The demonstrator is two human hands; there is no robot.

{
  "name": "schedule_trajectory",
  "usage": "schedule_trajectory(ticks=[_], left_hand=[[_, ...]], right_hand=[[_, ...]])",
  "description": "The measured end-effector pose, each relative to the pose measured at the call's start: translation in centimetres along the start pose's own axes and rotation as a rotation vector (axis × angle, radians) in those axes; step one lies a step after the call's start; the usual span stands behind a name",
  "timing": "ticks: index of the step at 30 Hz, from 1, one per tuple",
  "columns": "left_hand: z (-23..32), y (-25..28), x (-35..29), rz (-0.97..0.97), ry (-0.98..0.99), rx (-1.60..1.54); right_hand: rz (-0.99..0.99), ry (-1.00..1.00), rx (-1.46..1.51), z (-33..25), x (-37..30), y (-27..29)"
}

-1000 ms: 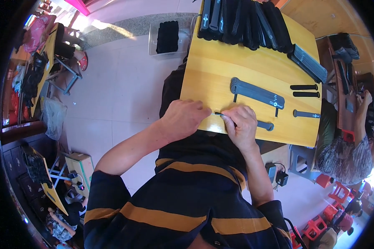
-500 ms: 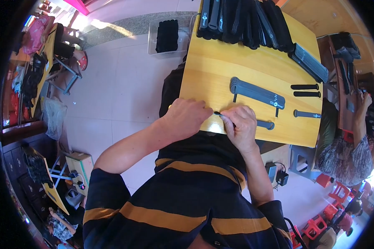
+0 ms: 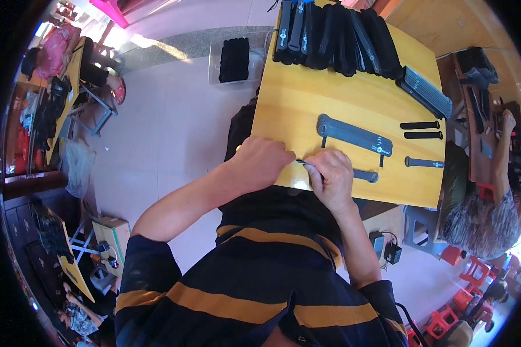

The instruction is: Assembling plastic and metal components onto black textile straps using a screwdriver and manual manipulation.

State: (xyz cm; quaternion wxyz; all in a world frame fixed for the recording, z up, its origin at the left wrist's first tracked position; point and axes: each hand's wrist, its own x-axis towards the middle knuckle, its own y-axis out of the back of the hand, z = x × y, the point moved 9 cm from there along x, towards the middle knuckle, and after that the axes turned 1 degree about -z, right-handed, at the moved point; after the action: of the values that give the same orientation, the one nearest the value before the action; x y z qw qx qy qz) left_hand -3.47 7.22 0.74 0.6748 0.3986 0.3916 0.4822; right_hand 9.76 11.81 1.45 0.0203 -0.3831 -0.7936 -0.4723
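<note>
My left hand and my right hand are close together over the near edge of the yellow table. Both hands have their fingers closed in a pinch on a narrow dark strap, of which only a short piece shows in the gap. Beyond my right hand a grey strap end with a rounded loop sticks out; whether it belongs to the pinched piece is hidden. Just past my hands lies a stack of grey straps, with thin black bands poking out under it.
Bundles of black and grey straps line the table's far edge, with a slanted grey stack at right. Two black straps and one grey strap lie right. A clear bin stands on the floor. A co-worker sits right.
The view has shifted slightly. Both hands keep their pinch, and the dark piece between them now looks thinner and tilted differently.
</note>
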Motion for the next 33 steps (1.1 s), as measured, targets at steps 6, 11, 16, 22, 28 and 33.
schedule_trajectory(ticks=[6, 11, 16, 22, 28, 33], left_hand=[[0.9, 0.7, 0.0, -0.041, -0.002, -0.013], [0.1, -0.8, 0.2, -0.116, -0.003, -0.101], [0.8, -1.2, -0.3, -0.088, -0.026, -0.441], [3.4, -2.1, 1.3, -0.066, -0.08, -0.648], [6.2, -2.9, 2.6, -0.079, -0.103, -0.601], [7.3, -3.1, 3.0, -0.062, -0.111, -0.624]], right_hand=[[0.011, 0.033, -0.02, -0.2, 0.2, 0.2], [0.016, 0.058, -0.011, -0.5, 0.1, 0.6], [0.298, -0.007, -0.176, -2.3, -1.8, 4.5], [0.254, -0.445, 0.372, 1.4, -6.9, 2.5], [0.307, -0.608, 0.396, 2.9, -9.7, 3.1], [0.282, -0.598, 0.271, 2.3, -9.5, 4.7]])
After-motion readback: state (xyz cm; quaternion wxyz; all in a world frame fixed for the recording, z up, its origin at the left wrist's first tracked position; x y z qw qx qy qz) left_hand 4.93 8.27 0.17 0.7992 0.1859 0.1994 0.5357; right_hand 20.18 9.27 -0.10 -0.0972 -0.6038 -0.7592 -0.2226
